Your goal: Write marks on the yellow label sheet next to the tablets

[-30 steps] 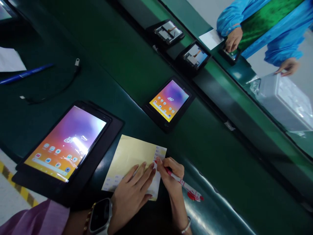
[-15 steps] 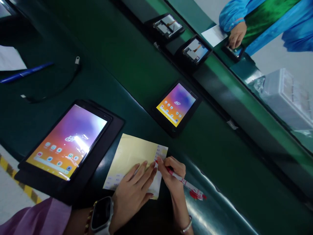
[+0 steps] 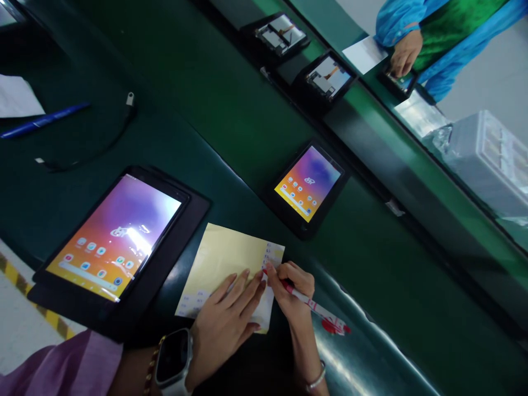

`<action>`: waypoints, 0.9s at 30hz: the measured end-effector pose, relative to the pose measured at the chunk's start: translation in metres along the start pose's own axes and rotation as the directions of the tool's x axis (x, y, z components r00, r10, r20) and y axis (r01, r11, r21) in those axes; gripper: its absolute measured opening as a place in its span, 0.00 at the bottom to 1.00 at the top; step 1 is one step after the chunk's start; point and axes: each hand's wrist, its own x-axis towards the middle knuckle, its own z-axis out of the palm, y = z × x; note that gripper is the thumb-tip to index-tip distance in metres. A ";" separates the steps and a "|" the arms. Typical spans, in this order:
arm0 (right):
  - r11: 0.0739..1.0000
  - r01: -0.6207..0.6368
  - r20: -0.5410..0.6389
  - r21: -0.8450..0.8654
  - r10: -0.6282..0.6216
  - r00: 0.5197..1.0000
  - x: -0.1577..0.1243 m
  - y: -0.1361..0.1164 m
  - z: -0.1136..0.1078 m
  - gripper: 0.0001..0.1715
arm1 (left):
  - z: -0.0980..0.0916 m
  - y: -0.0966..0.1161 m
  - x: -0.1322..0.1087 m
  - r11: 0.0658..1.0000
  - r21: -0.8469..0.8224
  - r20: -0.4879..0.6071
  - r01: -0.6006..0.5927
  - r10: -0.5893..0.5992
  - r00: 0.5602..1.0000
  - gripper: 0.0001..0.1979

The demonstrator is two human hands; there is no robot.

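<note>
A yellowish sheet of label paper (image 3: pixel 223 256) lies on the dark green table, with small handwritten marks on labels along its right edge and lower left corner. My left hand (image 3: pixel 226 322) rests flat on it, fingers stretched out. Pinched in my right hand (image 3: pixel 291 289) is a white and red pen (image 3: pixel 319 311), its tip down at the sheet's right edge close to my left fingertips. To the left, a large tablet (image 3: pixel 117 236) with a lit home screen sits on a black case. A smaller lit tablet (image 3: pixel 309 181) lies beyond the paper on the green belt.
A short black cable (image 3: pixel 109 146), a blue pen (image 3: pixel 45 120) and white paper (image 3: pixel 18 96) lie at the far left. Two opened devices (image 3: pixel 282 36) (image 3: pixel 330 77) sit farther up. Across, a co-worker's hand (image 3: pixel 406 52) touches another device near a plastic box (image 3: pixel 487 154).
The smaller tablet has shifted right and slightly toward me along the green belt. My hands, the pen and the paper stay nearly in place. Across, the co-worker's arm has moved slightly.
</note>
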 end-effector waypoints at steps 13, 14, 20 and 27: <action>1.000 -0.002 -0.012 0.011 0.002 1.000 -0.001 0.002 0.000 0.28 | 0.000 0.002 -0.001 1.000 0.006 0.022 0.007 -0.007 1.000 0.29; 1.000 0.001 -0.013 0.012 -0.001 1.000 -0.001 0.002 0.000 0.28 | 0.000 0.002 -0.001 1.000 0.007 0.026 0.007 -0.007 1.000 0.29; 1.000 -0.006 -0.025 0.020 0.006 1.000 -0.002 0.005 -0.001 0.28 | 0.000 0.001 0.001 1.000 0.010 0.009 0.008 -0.008 1.000 0.29; 1.000 -0.011 -0.019 -0.004 0.011 1.000 -0.002 0.003 -0.002 0.28 | -0.003 0.001 0.002 1.000 0.005 0.021 0.001 -0.001 1.000 0.29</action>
